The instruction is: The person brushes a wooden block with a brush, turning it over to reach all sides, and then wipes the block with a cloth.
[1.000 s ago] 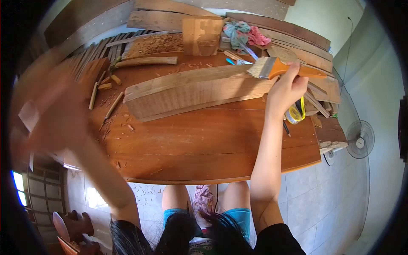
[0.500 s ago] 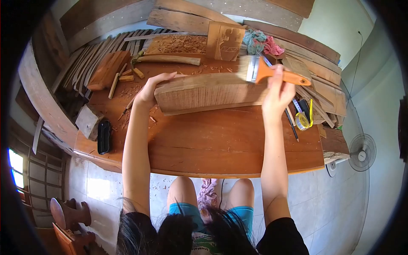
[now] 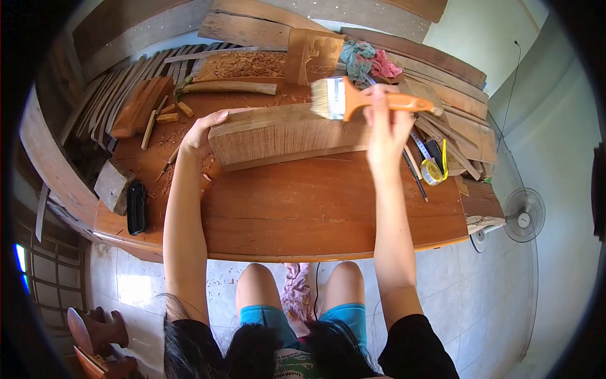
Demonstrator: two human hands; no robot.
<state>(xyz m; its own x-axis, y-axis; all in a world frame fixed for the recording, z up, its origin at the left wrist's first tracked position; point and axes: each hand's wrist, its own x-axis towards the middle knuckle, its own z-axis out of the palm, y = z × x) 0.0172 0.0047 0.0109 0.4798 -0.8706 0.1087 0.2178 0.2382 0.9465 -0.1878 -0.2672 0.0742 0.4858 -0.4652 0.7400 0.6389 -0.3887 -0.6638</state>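
A thick wooden block (image 3: 284, 140) with a rough, streaked front face lies lengthwise on the wooden table. My left hand (image 3: 203, 131) grips its left end, thumb on the top edge and the other fingers partly hidden. In my right hand (image 3: 386, 129) is a wide paintbrush (image 3: 355, 101) with an orange handle, a silver ferrule and pale bristles. The bristles point left and lie right at the block's top edge. The block's right end is hidden behind my right hand.
Behind the block are a hammer (image 3: 230, 88), wood shavings (image 3: 243, 65), a carved panel (image 3: 314, 57) and bunched cloths (image 3: 357, 59). A tape measure (image 3: 433, 172) and a pencil (image 3: 415, 178) lie right. A black case (image 3: 136, 208) sits left. A fan (image 3: 524, 216) stands beyond the table's right side.
The paintbrush in my right hand has moved left along the block's top. My left hand keeps its hold on the block's end. The whole view has shifted slightly.
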